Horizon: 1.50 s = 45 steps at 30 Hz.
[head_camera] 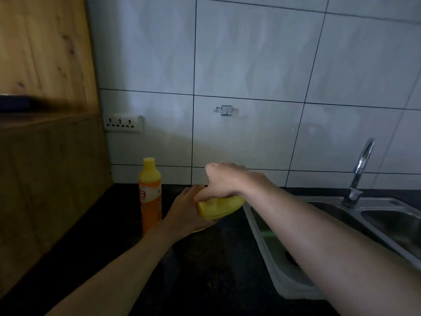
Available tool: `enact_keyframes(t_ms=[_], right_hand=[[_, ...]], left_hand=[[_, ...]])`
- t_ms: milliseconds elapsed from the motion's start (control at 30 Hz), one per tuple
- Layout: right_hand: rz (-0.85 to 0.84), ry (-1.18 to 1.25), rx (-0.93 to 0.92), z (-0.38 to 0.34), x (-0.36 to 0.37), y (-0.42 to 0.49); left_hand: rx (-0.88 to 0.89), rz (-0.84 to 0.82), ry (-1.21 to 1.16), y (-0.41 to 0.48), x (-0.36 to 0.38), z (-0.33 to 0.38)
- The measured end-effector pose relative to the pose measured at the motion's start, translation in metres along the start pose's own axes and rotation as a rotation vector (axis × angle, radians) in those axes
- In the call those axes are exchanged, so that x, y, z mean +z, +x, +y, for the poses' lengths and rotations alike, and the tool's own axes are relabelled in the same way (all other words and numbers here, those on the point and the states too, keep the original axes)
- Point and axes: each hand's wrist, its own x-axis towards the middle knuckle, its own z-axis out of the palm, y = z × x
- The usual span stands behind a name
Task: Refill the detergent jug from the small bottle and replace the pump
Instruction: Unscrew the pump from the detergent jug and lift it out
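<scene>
At about nine o'clock from the hands, the small bottle is seen upright on the dark counter, capped and untouched; being slim and smooth plastic, it is judged light and possibly slippery, best taken round its waist. Just right of it, the detergent jug is steadied by the left hand, wrapped closed round its side. The right hand is clamped over the jug's top at twelve o'clock, presumably on the hidden pump. The sink lies at three o'clock
</scene>
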Motion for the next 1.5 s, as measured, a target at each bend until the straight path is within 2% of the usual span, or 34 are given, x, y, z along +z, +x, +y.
enact_keyframes(t_ms=[67, 400, 567, 667, 900, 1000, 1167, 1333, 1500], right_hand=[[0.058, -0.096, 0.01, 0.0, 0.004, 0.0], [0.099, -0.056, -0.178, -0.001, 0.016, -0.002], [0.149, -0.163, -0.121, -0.003, 0.024, -0.003], [0.204, -0.187, -0.167, -0.004, 0.027, -0.005], [0.232, 0.006, -0.132, -0.003, -0.002, -0.006], [0.298, 0.087, -0.082, -0.001, -0.02, -0.005], [0.391, 0.422, -0.007, 0.006, -0.042, 0.0], [0.555, 0.642, 0.034, 0.007, -0.047, 0.005], [0.586, 0.859, 0.032, 0.007, -0.05, 0.006]], left_hand=[[0.001, -0.007, -0.018, 0.001, 0.0, -0.001], [-0.003, -0.051, -0.047, -0.003, -0.009, -0.013], [-0.017, -0.075, -0.023, -0.003, -0.008, -0.017], [-0.025, -0.074, -0.026, -0.004, -0.007, -0.017], [-0.065, -0.029, -0.049, -0.003, -0.008, -0.016], [-0.103, 0.008, -0.042, -0.001, -0.008, -0.015], [-0.171, 0.042, -0.08, 0.002, -0.007, -0.015], [-0.22, 0.079, -0.075, 0.005, -0.006, -0.015], [-0.253, 0.097, -0.063, 0.006, -0.006, -0.014]])
